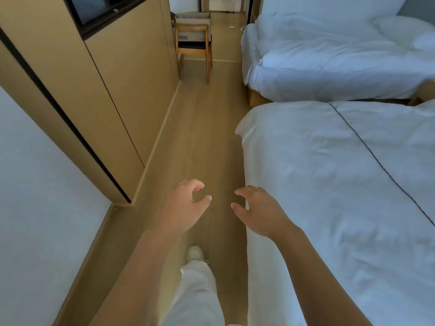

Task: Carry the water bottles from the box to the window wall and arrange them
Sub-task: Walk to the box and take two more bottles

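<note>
We see two empty hands, left hand (pixel 182 208) and right hand (pixel 255 211), fingers loosely curled, low centre; two beds right; one chair (pixel 194 43), one box (pixel 193 18) at top.

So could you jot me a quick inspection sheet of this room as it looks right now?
Surface: wood floor, a bare aisle between the wall panels and the beds.
Job's things: cardboard box on the wooden chair at the far end; no bottles visible from here.
Clutter: small scraps on the floor beyond the chair, too small to identify.
Hands: left hand and right hand both empty, fingers loosely curled, held out in front.
Cables: nothing seen.
Surroundings: two beds with white bedding, near bed and far bed, on the right; dark screen set in the left wall.
</note>
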The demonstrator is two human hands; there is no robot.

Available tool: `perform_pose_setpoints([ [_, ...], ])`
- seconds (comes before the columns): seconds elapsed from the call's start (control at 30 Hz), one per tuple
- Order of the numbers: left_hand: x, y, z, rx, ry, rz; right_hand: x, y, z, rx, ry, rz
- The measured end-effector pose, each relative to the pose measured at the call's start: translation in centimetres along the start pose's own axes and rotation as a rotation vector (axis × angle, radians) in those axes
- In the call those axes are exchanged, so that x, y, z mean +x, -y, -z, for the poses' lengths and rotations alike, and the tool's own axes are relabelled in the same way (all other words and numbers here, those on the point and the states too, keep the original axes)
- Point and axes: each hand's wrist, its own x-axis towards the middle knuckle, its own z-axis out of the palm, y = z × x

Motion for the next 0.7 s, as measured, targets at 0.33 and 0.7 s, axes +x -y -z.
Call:
perform_pose_setpoints([
  [0.33,22.9,1.8,7.7,0.082,-0.005,-0.056,22.6,1.4,4.5,-0.044,-0.005,-0.092],
  [0.7,41.4,4.2,9.8,0.069,0.072,-0.048,41.7,0.3,6.1,0.002,0.008,-0.107],
])
